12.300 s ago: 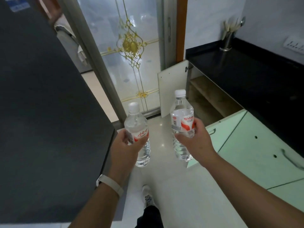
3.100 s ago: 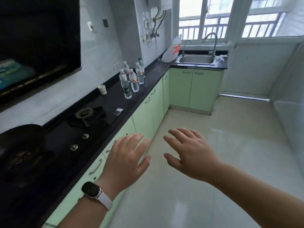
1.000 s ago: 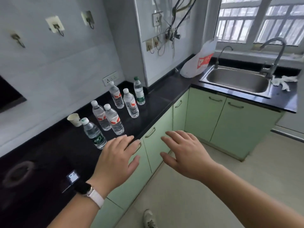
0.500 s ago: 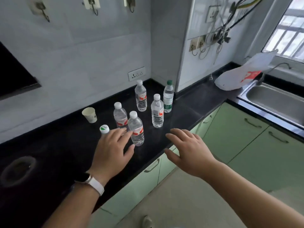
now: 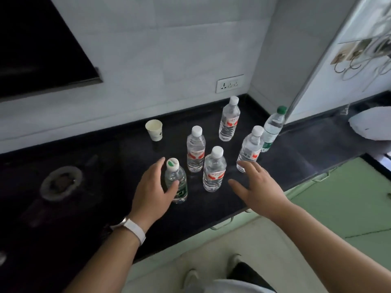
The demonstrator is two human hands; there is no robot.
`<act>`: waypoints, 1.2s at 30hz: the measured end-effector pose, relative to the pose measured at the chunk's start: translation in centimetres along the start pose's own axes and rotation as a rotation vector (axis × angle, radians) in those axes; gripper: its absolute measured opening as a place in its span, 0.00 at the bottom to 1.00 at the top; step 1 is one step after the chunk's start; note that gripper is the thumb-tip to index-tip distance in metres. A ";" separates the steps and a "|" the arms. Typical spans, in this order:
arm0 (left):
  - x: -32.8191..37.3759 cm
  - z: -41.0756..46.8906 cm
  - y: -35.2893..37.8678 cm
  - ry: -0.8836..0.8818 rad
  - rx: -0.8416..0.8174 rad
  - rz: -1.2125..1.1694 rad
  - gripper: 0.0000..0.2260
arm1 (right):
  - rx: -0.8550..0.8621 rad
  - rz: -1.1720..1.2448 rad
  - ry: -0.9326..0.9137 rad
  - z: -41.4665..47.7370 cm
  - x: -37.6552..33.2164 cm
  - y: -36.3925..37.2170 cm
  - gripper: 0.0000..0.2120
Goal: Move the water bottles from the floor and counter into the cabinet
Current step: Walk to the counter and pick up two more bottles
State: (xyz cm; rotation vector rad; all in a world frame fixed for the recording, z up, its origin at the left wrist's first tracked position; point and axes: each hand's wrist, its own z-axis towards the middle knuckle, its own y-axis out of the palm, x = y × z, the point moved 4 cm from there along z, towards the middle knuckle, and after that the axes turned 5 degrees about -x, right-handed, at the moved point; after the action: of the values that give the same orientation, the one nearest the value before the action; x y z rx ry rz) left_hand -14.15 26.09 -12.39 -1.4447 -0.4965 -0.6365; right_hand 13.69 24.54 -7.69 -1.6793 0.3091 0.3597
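Note:
Several clear water bottles stand upright on the black counter [image 5: 296,157]. Nearest is a green-labelled bottle [image 5: 178,176] with a white and green cap. My left hand [image 5: 151,191] brackets it: fingers behind it, thumb against its front, and the bottle rests on the counter. Just right of it stands a red-labelled bottle [image 5: 213,170], with another [image 5: 195,149] behind it. My right hand [image 5: 258,189] hovers open, palm down, right of that bottle, fingertips near a third red-labelled bottle [image 5: 249,149]. Farther back are a red-labelled bottle [image 5: 229,121] and a green-capped bottle [image 5: 271,127].
A paper cup [image 5: 154,130] stands behind the bottles near the wall. A gas burner [image 5: 60,182] is set in the counter at left. Pale green cabinet doors [image 5: 349,199] run under the counter at right. A white plastic bag [image 5: 372,125] lies at far right.
I have come closer to the counter. My left hand has dropped around the green-labelled bottle, and my right hand has moved forward over the counter beside the red-labelled bottles.

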 end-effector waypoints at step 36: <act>2.4 -0.7 10.4 -0.921 0.515 -0.454 0.30 | -0.623 0.517 -0.350 15.0 5.1 8.6 0.32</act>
State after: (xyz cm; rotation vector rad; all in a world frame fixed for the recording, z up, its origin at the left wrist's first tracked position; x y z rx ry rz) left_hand -5.47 25.31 -18.59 -1.0584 -1.6145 -0.1160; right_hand 14.06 38.21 -19.38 -2.0793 0.3909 1.2201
